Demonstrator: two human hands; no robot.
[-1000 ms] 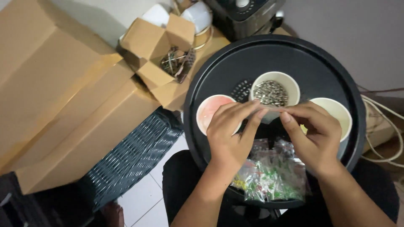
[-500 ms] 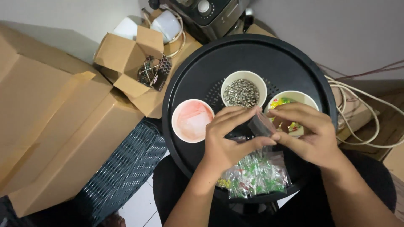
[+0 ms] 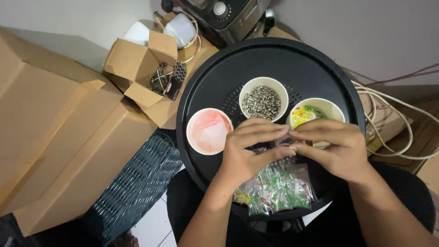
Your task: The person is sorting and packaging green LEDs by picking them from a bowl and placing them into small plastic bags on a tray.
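My left hand (image 3: 249,148) and my right hand (image 3: 331,148) meet over a round black tray (image 3: 215,87), fingertips pinched together on a small clear plastic bag (image 3: 284,141) that is mostly hidden between them. Beyond the hands stand three paper cups: one with pink contents and clear bags (image 3: 209,131), one full of small metallic parts (image 3: 264,99), one with yellow, green and red bits (image 3: 313,113). Below the hands, at the tray's near edge, lies a pile of small clear bags with green, red and yellow pieces (image 3: 274,190).
Large cardboard boxes (image 3: 59,137) lie at the left, and a small open box (image 3: 146,73) holds wire parts. A dark woven basket (image 3: 137,183) sits by the tray. A black appliance (image 3: 224,16) and white cables (image 3: 398,132) are behind and to the right.
The view has shifted so the tray sits lower and more central. Both hands stay pinched together, now slightly lower and further over the pile of bags.
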